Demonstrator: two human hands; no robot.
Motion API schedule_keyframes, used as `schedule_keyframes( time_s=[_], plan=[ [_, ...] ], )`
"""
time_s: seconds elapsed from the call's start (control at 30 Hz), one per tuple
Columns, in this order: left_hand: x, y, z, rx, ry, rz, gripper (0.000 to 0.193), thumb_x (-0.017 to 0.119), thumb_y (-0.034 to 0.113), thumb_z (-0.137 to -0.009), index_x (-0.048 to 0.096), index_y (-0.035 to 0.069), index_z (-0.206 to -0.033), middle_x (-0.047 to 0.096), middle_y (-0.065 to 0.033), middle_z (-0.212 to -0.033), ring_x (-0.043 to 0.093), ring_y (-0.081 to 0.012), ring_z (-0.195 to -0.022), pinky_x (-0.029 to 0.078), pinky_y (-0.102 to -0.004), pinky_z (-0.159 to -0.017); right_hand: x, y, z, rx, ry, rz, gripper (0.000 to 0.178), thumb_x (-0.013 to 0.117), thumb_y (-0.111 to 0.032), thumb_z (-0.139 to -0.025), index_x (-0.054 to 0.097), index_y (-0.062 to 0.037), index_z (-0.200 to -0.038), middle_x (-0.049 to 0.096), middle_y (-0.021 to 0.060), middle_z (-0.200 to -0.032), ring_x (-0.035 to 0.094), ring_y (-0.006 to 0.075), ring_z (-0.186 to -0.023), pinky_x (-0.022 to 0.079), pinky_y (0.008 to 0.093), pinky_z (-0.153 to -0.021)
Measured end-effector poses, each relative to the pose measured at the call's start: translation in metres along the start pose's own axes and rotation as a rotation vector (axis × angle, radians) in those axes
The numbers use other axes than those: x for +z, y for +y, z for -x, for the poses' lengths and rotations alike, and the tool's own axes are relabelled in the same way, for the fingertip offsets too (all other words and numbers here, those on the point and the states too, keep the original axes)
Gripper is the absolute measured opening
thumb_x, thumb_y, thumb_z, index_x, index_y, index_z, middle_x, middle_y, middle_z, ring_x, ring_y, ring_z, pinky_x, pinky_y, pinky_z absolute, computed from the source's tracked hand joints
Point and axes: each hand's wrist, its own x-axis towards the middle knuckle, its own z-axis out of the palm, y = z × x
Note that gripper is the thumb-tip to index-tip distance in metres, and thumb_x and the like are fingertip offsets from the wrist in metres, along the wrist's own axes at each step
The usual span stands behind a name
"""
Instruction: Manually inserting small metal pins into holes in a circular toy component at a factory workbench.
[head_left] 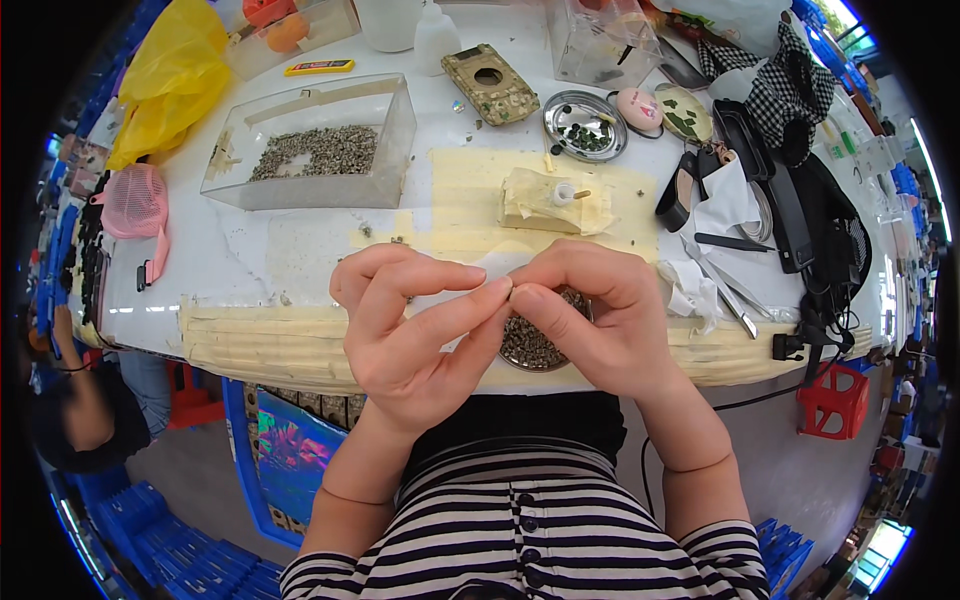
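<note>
Over the near edge of the table, my left hand (420,325) and my right hand (605,315) meet at the fingertips. Thumb and forefinger of each are pinched together around something tiny and dark, too small to make out. The other fingers of my left hand are loosely bent. Just under my right hand is a round dish (533,366) of small grey-brown pieces (530,343), partly hidden by the fingers. Beyond my hands stands a block wrapped in cream tape (525,205), with a small white cup-like part (564,193) and a thin stick on top.
A clear plastic box (300,193) of similar pieces stands at left, near a yellow bag (175,80). Farther back lie a camouflage-patterned case (490,85) and a metal dish (585,125) with dark green bits. Tweezers (735,300) and black straps (785,215) lie at right.
</note>
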Motion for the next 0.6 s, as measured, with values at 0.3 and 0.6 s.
schedule_keyframes(
  time_s=[0.3, 0.6],
  plan=[
    [-0.0016, 0.001, 0.0003, -0.03, -0.033, -0.03, 0.03, 0.084, 0.006, -0.063, 0.078, 0.013, -0.092, 0.07, 0.0021, -0.094, 0.054, -0.0216, -0.09, 0.038, -0.0335, -0.082, 0.0053, -0.0002, -0.0052, -0.568, 0.154, 0.483, 0.022, 0.084, -0.003, -0.069, 0.073, -0.0076, -0.088, 0.063, 0.0027, -0.074, 0.058, 0.0195, -0.063, 0.045, 0.0291, -0.055],
    [0.0007, -0.001, 0.0012, -0.032, 0.007, -0.011, 0.029, 0.083, 0.004, -0.064, 0.078, 0.012, -0.091, 0.069, 0.0021, -0.095, 0.054, -0.0214, -0.089, 0.038, -0.0332, -0.082, 0.0031, 0.0019, -0.0058, -0.534, 0.187, 0.488, 0.021, 0.083, -0.004, -0.069, 0.074, -0.0069, -0.088, 0.066, 0.0039, -0.075, 0.061, 0.02, -0.064, 0.047, 0.0291, -0.056]
  ],
)
